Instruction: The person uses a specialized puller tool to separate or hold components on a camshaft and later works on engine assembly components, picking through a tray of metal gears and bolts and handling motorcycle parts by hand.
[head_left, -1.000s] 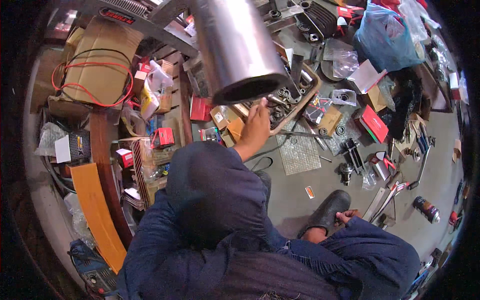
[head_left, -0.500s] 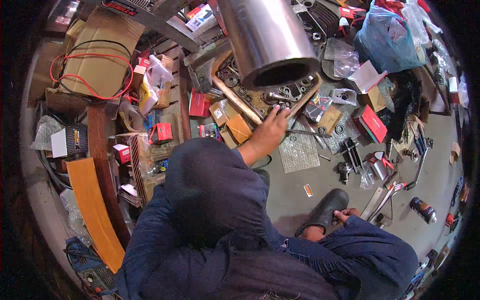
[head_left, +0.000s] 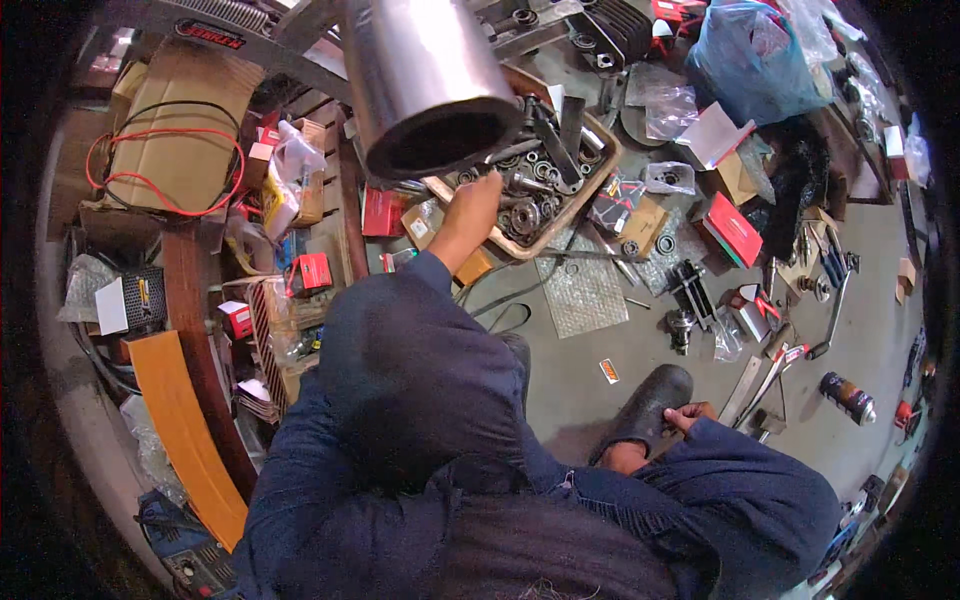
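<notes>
A wooden tray [head_left: 545, 247] of greasy metal parts, among them gears, bearings and rings, sits ahead of me. My left hand [head_left: 470, 215] reaches over its near left rim, fingers curled among the parts; what they hold, if anything, is hidden. Beside the hand lies a gear [head_left: 525, 215]. A large shiny metal cylinder [head_left: 425, 75] hangs over the tray's far left and hides part of it. My right hand [head_left: 690, 414] rests by my dark clog [head_left: 650, 405], fingertips drawn together near its side. Whether anything small is between them cannot be seen.
Bubble wrap [head_left: 585, 298] lies on the floor before the tray. To the right are a red box [head_left: 733, 230], a black metal puller-like tool [head_left: 690, 290] and a spray can [head_left: 847, 398]. A blue plastic bag [head_left: 760, 60] stands far right. Cardboard [head_left: 185, 100] and a wooden rack line the left.
My left hand has moved left along the tray and its fingers have curled in. The view has shifted, showing more of the tray's right side. The right hand stays by the clog.
</notes>
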